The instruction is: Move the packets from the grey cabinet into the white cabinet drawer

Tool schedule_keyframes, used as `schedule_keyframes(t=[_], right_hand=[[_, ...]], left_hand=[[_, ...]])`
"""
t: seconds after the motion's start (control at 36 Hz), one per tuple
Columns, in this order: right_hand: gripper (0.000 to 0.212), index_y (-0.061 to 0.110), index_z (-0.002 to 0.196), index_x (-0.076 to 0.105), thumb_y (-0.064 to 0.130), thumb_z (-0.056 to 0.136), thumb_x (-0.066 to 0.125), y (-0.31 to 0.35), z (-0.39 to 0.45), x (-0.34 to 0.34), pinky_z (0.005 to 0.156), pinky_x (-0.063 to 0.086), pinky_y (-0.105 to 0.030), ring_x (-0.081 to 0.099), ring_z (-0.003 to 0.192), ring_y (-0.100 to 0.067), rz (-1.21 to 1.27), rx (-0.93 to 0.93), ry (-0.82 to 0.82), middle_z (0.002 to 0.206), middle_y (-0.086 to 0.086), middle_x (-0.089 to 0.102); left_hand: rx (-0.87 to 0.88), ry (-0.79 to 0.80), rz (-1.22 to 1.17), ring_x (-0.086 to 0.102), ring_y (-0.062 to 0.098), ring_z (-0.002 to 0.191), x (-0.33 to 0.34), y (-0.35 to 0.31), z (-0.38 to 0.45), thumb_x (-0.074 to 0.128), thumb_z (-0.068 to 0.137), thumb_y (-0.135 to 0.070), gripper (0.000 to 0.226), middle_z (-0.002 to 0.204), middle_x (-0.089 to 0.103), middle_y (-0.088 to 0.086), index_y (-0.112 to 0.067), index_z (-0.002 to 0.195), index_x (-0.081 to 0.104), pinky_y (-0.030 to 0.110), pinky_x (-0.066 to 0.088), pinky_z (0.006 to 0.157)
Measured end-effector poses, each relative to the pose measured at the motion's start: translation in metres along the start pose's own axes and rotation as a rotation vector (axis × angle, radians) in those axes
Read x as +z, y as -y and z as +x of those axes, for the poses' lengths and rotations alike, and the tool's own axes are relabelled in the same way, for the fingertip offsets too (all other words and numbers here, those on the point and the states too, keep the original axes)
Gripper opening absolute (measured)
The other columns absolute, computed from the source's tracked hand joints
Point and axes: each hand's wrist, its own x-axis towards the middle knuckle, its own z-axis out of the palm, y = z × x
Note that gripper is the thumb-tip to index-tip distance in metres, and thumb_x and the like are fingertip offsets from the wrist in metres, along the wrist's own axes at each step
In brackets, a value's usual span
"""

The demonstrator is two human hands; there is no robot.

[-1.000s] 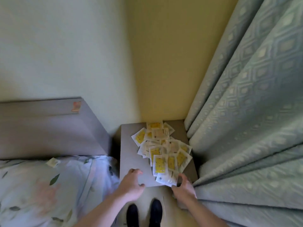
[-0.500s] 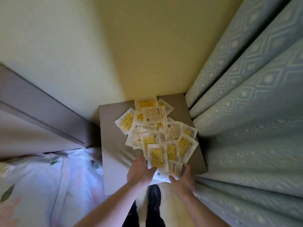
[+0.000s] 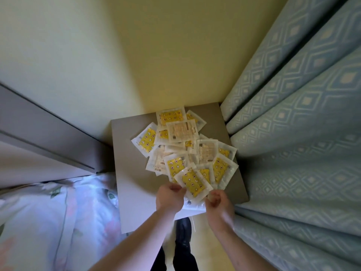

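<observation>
A single wide-angle camera worn on the head looked steeply down and forward, close above a grey cabinet [image 3: 134,178] set in a room corner, with a curtain [image 3: 293,133] filling the frame's right side and bedding [image 3: 58,222] the lower left.

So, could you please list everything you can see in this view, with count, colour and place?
Packets: a heap, more than a dozen, clear with yellow or pale print, on the cabinet top.
Grey cabinet: one, in the corner.
Curtain: blue-green, diamond pattern, right.
Wall: pale yellow, behind.
Headboard: one, grey, left.
Bedding: white, floral, lower left.
Shoe: one, black, below.
Left hand: pinches the nearest packet.
Right hand: grips the same packet's edge.
</observation>
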Motion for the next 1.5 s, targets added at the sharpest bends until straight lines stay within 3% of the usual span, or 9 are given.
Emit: schedule_keyframes(t=[0.08,0.33,0.44,0.61,0.72,0.92,1.14,1.36,1.5], right_hand=[[0.041,0.038,0.09,0.051,0.014,0.077,0.082,-0.002,0.002,-0.003,0.07,0.058,-0.038,0.066,0.08,-0.016,-0.008,0.068,0.006,0.085,0.01,0.065],[0.061,0.028,0.106,0.047,0.036,0.065,0.092,0.011,-0.001,0.0,0.055,0.044,-0.026,0.062,0.077,-0.014,0.0,0.199,0.074,0.092,0.01,0.063],[0.048,0.026,0.104,0.05,0.03,0.074,0.087,0.007,-0.001,0.002,0.052,0.04,-0.023,0.063,0.075,-0.01,0.036,0.21,0.073,0.089,0.007,0.067],[0.017,0.022,0.082,0.058,0.025,0.084,0.075,-0.006,-0.002,0.001,0.053,0.042,-0.027,0.061,0.067,-0.019,0.004,0.16,0.087,0.072,0.0,0.063],[0.019,0.024,0.07,0.061,0.019,0.083,0.072,-0.012,0.001,-0.003,0.061,0.052,-0.04,0.06,0.064,-0.023,0.038,0.127,0.074,0.063,0.003,0.061],[0.011,0.025,0.084,0.072,0.033,0.09,0.066,0.01,0.011,-0.034,0.067,0.053,-0.032,0.066,0.084,-0.014,0.142,-0.049,0.061,0.092,0.002,0.068],[0.021,0.016,0.09,0.073,0.036,0.09,0.069,0.027,0.039,-0.007,0.077,0.059,-0.042,0.065,0.086,-0.021,0.068,-0.037,-0.041,0.098,-0.004,0.067],[0.019,0.013,0.088,0.072,0.031,0.092,0.069,0.028,0.039,0.001,0.069,0.048,-0.03,0.063,0.078,-0.025,0.095,0.064,-0.048,0.081,-0.002,0.068],[0.012,0.014,0.087,0.071,0.025,0.093,0.069,0.022,0.036,-0.007,0.064,0.051,-0.03,0.067,0.078,-0.02,0.164,0.026,-0.042,0.081,0.002,0.07]], left_hand=[[0.005,-0.019,-0.046,0.064,0.011,0.068,-0.007,-0.004,0.001,0.071,0.085,-0.024,0.015,0.069,0.068,-0.013,-0.028,0.07,0.07,0.022,0.051,0.061],[-0.05,-0.029,-0.128,0.062,0.001,0.068,0.004,-0.008,0.001,0.08,0.078,-0.045,0.028,0.079,0.068,-0.015,-0.025,0.092,0.067,0.023,0.048,0.059],[-0.189,-0.034,-0.323,0.072,0.022,0.079,0.018,-0.014,0.008,0.088,0.066,-0.046,0.043,0.082,0.074,0.001,-0.021,0.092,0.065,0.034,0.06,0.071],[-0.2,-0.018,-0.459,0.06,0.014,0.059,0.012,-0.025,0.012,0.079,0.085,-0.025,0.014,0.074,0.067,-0.002,-0.018,0.089,0.068,0.019,0.044,0.044],[-0.062,-0.024,-0.472,0.065,0.014,0.077,-0.009,-0.032,0.01,0.076,0.088,-0.022,0.007,0.083,0.071,-0.005,-0.018,0.087,0.07,0.025,0.049,0.067],[0.206,-0.14,-0.258,0.066,0.015,0.084,-0.064,-0.011,0.003,0.07,0.092,-0.033,0.017,0.089,0.072,0.001,-0.017,0.096,0.072,0.025,0.045,0.065],[0.191,-0.073,-0.196,0.065,0.011,0.091,-0.064,-0.01,0.007,0.073,0.09,-0.032,0.018,0.101,0.066,-0.007,-0.023,0.103,0.064,0.017,0.045,0.068],[0.12,0.005,-0.147,0.065,0.02,0.1,-0.021,-0.03,0.029,0.068,0.092,-0.038,0.023,0.108,0.069,-0.002,-0.019,0.104,0.066,0.031,0.051,0.087],[0.061,-0.051,-0.178,0.063,0.021,0.093,-0.009,-0.034,0.035,0.068,0.092,-0.032,0.015,0.095,0.068,-0.004,-0.018,0.098,0.069,0.026,0.045,0.08]])
